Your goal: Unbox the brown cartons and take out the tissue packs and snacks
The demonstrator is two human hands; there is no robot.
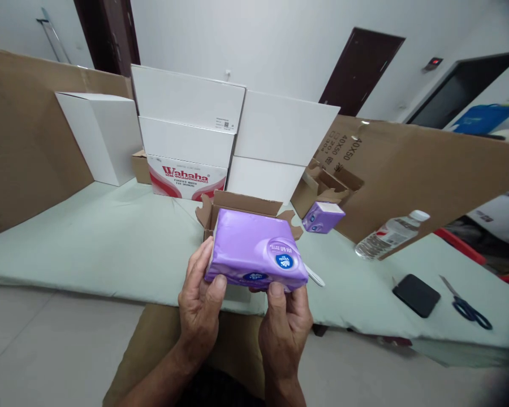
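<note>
Between my two hands is a purple pack of tissues (250, 240) with blue round logos, tilted so its broad face shows. My left hand (201, 288) grips its left end, thumb on the near side. At the near right part, my right hand (286, 314) holds the pack with the thumb pressed on its front and the fingers behind. Just beyond the pack stands an open cardboard box (248, 201) with raised flaps; the pack hides most of it. A white handle-like object (315, 276) pokes out to the right of the pack.
A second purple tissue pack (323, 217) lies beside another open carton (311, 189). A water bottle (390, 234), a black flat object (416, 295) and scissors (466, 308) lie at right. White boxes (189, 144) and cardboard panels (38, 130) border the green-covered table (123, 243).
</note>
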